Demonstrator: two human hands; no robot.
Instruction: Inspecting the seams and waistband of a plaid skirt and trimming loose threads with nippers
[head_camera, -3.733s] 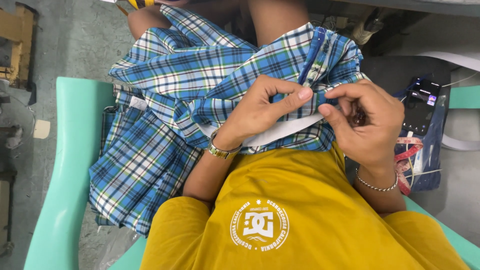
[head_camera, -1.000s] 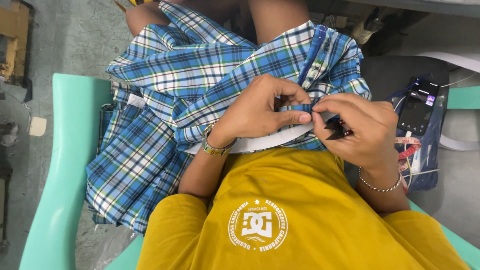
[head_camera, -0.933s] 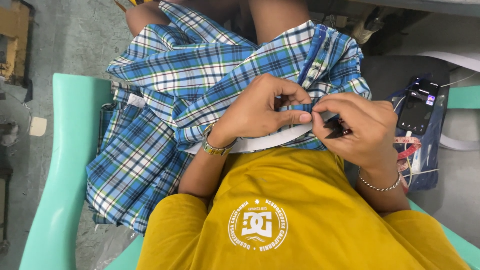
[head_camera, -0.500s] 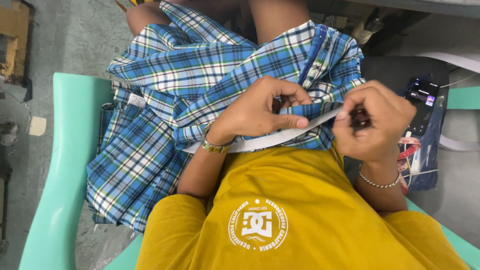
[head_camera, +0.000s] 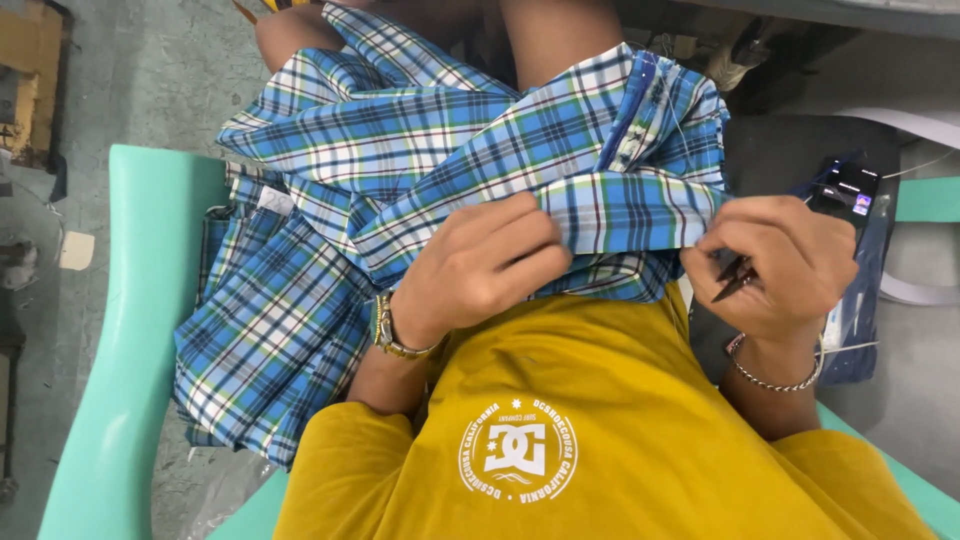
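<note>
A blue, white and green plaid garment (head_camera: 420, 160) lies across my lap and hangs off to the left. My left hand (head_camera: 480, 265), with a gold watch at the wrist, grips a folded edge of the plaid cloth. My right hand (head_camera: 775, 265), with a silver bracelet, pinches the same edge at its right end and holds small dark thread snips (head_camera: 733, 280) in its fingers. A blue zipper strip (head_camera: 632, 100) runs up the garment near the top right. My yellow shirt (head_camera: 580, 430) fills the bottom of the view.
I sit in a mint-green plastic chair (head_camera: 130, 330). A dark phone (head_camera: 845, 190) rests on a dark bag (head_camera: 860, 300) at the right. Grey concrete floor (head_camera: 130, 70) lies at the left, with a brown box (head_camera: 30, 80) at the far left edge.
The white waistband lining that showed between my hands is now folded under the plaid. My right hand has pulled the edge out to the right and both hands sit lower on the cloth.
</note>
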